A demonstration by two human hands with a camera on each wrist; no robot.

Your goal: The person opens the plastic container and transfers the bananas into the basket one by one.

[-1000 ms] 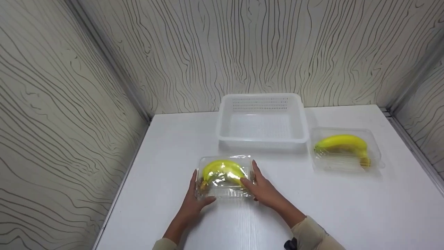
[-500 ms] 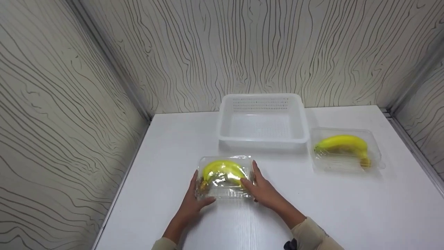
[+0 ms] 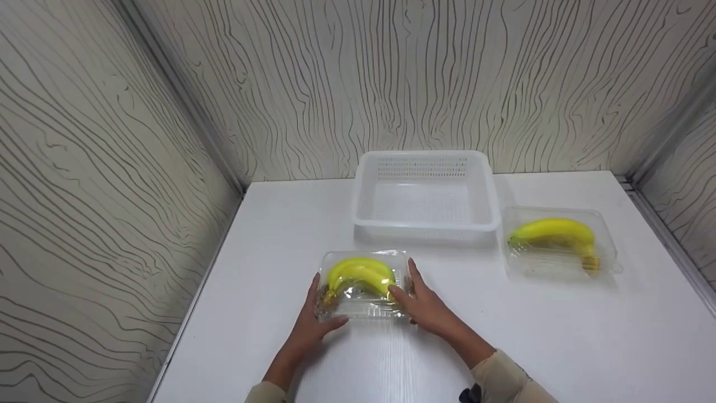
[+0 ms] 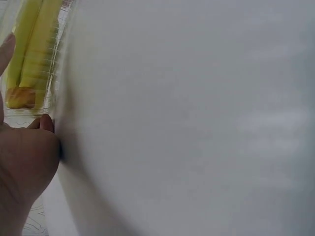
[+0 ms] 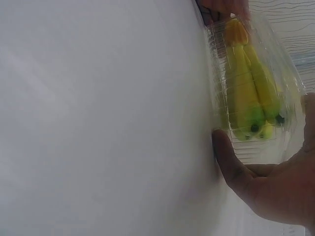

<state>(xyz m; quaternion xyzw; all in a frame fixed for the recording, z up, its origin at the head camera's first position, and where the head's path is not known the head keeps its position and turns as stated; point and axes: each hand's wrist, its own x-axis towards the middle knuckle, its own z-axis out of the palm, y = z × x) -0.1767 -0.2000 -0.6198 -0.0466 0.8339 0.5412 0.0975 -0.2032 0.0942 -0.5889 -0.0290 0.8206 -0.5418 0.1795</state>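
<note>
Between my two hands is a clear plastic clamshell box (image 3: 363,309) with yellow bananas (image 3: 358,270) inside. My left hand (image 3: 309,330) holds its left end, fingers along the side and thumb by the front corner. On the other end my right hand (image 3: 429,309) grips the corner, thumb over the lid and fingers down the side. The left wrist view shows banana stems (image 4: 20,97) near the hand. Seen from the right wrist, the greenish banana tips (image 5: 253,125) point toward the right hand. The far fingers are partly hidden behind the box.
A white perforated plastic basket (image 3: 425,226) stands behind the box, near the back wall. To the right, another clear clamshell box (image 3: 540,266) holds bananas (image 3: 559,227). Wood-grain panels (image 3: 335,89) enclose the white table (image 3: 268,224) at the back and sides.
Glare on the held box's lid has shrunk, so its bananas show more plainly. Both hands keep the same hold, and the head view has shifted very slightly.
</note>
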